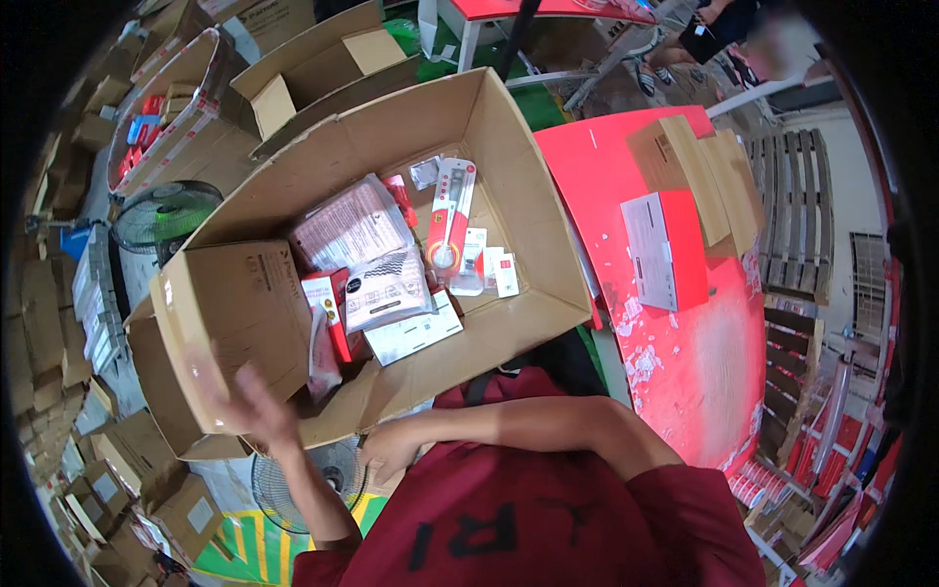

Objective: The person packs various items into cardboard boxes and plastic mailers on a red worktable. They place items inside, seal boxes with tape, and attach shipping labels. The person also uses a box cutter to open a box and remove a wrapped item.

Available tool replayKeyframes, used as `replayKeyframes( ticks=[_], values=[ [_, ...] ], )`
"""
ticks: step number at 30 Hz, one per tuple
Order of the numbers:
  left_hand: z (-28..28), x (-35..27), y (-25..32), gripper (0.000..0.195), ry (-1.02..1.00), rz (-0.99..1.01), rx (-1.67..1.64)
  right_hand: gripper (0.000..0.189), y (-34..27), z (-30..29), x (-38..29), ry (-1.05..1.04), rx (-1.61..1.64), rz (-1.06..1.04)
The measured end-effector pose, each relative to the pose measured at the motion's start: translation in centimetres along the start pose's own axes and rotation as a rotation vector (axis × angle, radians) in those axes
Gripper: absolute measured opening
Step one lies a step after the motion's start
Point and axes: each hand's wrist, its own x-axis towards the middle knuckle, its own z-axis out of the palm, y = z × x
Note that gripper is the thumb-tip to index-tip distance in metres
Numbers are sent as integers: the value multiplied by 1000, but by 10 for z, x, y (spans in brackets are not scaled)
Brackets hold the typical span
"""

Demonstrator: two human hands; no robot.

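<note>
Before me stands a large open cardboard carton (pixel 543 227) holding packaged goods. Inside its left end sits a smaller closed carton (pixel 242 315), sealed with tape. My left hand (pixel 260 411) is motion-blurred at this carton's near corner, fingers apart; whether it touches cannot be told. My right hand (pixel 389 447) is lowered beside the big carton's near edge, its fingertips partly hidden. In the big carton lie bagged packages (pixel 356 224), another patterned plastic package (pixel 389 290), a red-and-white box (pixel 334 308), a white printed sheet (pixel 414 330) and a long red-and-white blister pack (pixel 451 213).
A red table (pixel 675 367) at the right carries a red-and-white box (pixel 660 249) and an open carton (pixel 682 176). Floor fans (pixel 165 213) stand left and below. Cartons (pixel 176 513) crowd the left. Another person's legs (pixel 660 59) show at the top right.
</note>
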Motion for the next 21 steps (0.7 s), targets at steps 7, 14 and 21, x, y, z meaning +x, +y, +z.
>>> replayKeyframes(
  ticks=[7,14,21],
  values=[
    [199,-102,-68,25,-1029,-32,-206,20,158,-94,-205,692,251,728],
    [341,-145,-30,27,-1400,-102,-127,42,340,-106,-265,797,-410,1213],
    [445,-201,-70,43,-1388,596,401,20,394,-95,-252,568,-540,1332]
  ],
)
